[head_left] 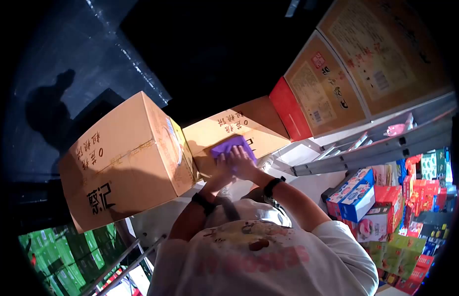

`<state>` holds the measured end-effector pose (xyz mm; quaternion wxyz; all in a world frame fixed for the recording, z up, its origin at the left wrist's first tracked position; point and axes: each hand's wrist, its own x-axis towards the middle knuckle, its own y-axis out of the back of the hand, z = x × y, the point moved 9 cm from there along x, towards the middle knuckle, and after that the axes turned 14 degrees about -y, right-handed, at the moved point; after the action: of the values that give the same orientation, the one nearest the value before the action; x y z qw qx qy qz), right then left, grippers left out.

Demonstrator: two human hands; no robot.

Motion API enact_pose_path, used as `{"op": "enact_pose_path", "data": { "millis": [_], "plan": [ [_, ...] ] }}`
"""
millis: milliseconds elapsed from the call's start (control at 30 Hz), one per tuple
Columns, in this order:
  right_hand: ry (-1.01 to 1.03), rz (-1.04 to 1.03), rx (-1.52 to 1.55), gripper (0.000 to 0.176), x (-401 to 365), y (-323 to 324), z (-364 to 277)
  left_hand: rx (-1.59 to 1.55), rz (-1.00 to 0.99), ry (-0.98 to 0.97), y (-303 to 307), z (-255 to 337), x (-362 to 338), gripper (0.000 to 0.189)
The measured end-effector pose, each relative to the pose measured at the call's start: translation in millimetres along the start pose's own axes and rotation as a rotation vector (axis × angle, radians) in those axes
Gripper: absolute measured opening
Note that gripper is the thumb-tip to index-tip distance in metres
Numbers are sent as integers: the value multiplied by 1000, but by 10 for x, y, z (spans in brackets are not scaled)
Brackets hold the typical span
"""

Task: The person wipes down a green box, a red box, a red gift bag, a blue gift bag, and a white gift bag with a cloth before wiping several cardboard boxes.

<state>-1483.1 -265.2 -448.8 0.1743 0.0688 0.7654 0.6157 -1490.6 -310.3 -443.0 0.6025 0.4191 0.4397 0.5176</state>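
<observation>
A folded purple cloth [233, 146] lies on the top of a cardboard box [210, 129] with dark printed characters. My left hand [222, 172] is at the cloth's near edge, its fingers partly hidden beside the other hand. My right hand [241, 162] rests on the cloth with its fingers spread over it. Dark bands circle both wrists. Just left of the hands stands a larger cardboard box [121, 158] with printed characters and a yellow-edged side.
Tall printed cartons [324, 89] and a red panel [290, 109] stand at the upper right. A metal ladder [353, 150] runs below them. Colourful boxes [358, 197] are piled lower right, green boxes [66, 254] lower left. A dark surface [91, 49] shows a shadow.
</observation>
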Motion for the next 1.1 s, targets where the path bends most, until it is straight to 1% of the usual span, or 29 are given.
{"op": "enact_pose_path", "data": {
  "millis": [33,100,133,167,200,233,267,333,367,433,467,500,567,633,667,733,767,800,833,867,900,933,967,1000,1033,1100],
  "plan": [
    [114,26,-70,64,89,-164,-214,-29,51,102,-135,-121,-152,99],
    [120,22,-62,57,151,-150,-581,732,379,137,396,65,-348,100],
    [91,-61,-86,68,176,-216,-678,704,296,165,337,2,-427,99],
    [151,42,-162,68,161,-249,-796,701,299,184,262,-54,-539,99],
    [110,67,-133,70,150,-303,-770,605,185,137,64,-114,-579,100],
    [66,92,-103,73,142,-208,-735,507,75,86,-77,-118,-557,101],
    [73,87,-111,73,139,-137,-690,501,81,95,-99,-115,-517,101],
    [131,-42,51,80,96,-114,-542,130,-227,257,-437,-261,-426,104],
    [134,-52,35,80,68,-181,-439,115,-215,259,-406,-231,-317,104],
    [35,125,-147,84,72,-147,-207,152,-21,99,-127,-117,-40,103],
    [-8,78,-218,84,36,-45,-64,48,11,-19,-68,-34,127,102],
    [-126,-58,-166,83,28,24,151,94,118,-59,-90,-31,291,98],
    [-185,2,-183,81,26,-186,673,734,375,-5,-255,22,624,81],
    [-266,59,-127,78,-85,-133,1122,216,290,-110,-226,104,972,72],
    [-280,91,-72,78,-149,-34,1282,-30,-1,-75,30,210,1072,65],
    [-312,108,-6,69,-230,140,1433,22,-58,-37,-273,245,1317,66],
    [-324,123,38,66,-254,200,1457,42,-97,-6,-149,290,1329,67],
    [-328,123,44,66,-298,236,1465,-65,-254,5,-152,321,1302,68],
    [-314,75,111,63,-339,308,1411,-64,-261,7,-336,330,1257,68],
    [-295,28,179,60,-350,392,1318,-132,-166,104,-611,256,1197,69],
    [-288,28,184,60,-350,453,1236,-197,-66,203,-733,143,1135,69],
    [-176,-57,208,60,-359,433,1057,42,-456,71,-141,419,875,71],
    [-64,-144,229,60,-385,465,855,-296,-56,273,38,259,729,78],
    [32,-152,163,61,-405,509,621,-237,-229,282,-125,263,579,87],
    [127,-116,243,61,-414,218,530,-181,-404,289,8,305,368,97],
    [148,-217,188,58,-360,252,153,-181,33,401,-199,172,-4,99]
  ]
}}
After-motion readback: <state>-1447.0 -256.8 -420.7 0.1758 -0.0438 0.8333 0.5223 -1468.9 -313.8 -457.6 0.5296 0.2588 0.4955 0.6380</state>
